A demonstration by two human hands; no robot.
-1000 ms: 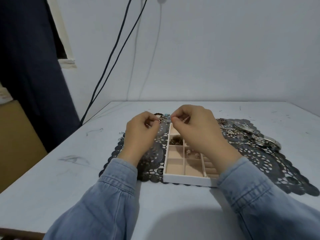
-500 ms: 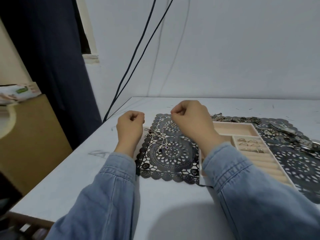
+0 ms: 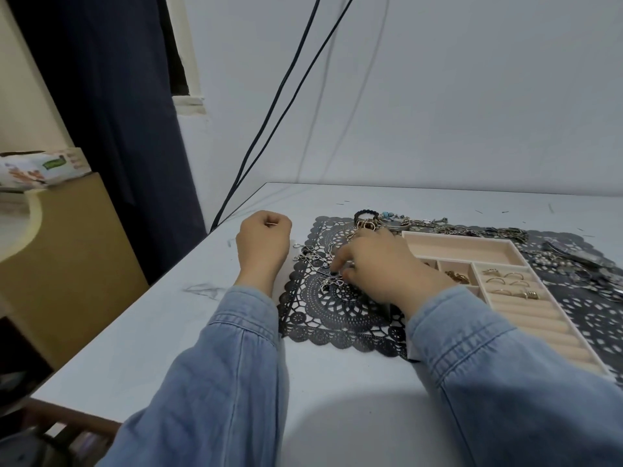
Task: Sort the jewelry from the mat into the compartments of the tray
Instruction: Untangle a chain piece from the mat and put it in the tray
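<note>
— Watching the right hand [image 3: 381,267], where is it?
— Down on the black lace mat [image 3: 337,318], left of the tray [image 3: 515,246]. Its thumb and forefinger come together on a silver chain [image 3: 317,261] that lies in a tangle near the mat's left edge. The other fingers are bent over it.
— And the left hand [image 3: 263,246]?
— Off the mat, just beside its left edge, over the white table [image 3: 168,332]. The fingers are curled into a fist. A thin silvery glint shows by the thumb, but I cannot tell whether it pinches anything.
— The tray?
— It sits on the mat, to the right of the right hand, whose wrist hides part of its left side. It is cream, with a long compartment across the far end. Nearer than that, a small compartment holds some gold pieces [image 3: 456,276]. The ribbed section on the right has several rings [image 3: 505,281] tucked in its far rows.
— What else lies on the mat?
— A dark bead bracelet [image 3: 365,215] at the far edge, beside a heap of chains [image 3: 472,230] running along behind the tray. Right of the tray there is more metal jewelry [image 3: 573,261], too blurred to name.
— Anything round about?
— Both arms wear blue denim sleeves [image 3: 229,365]. Two dark cables [image 3: 269,112] run down the wall to the table's far left corner. A dark curtain [image 3: 111,112] hangs at the left.
</note>
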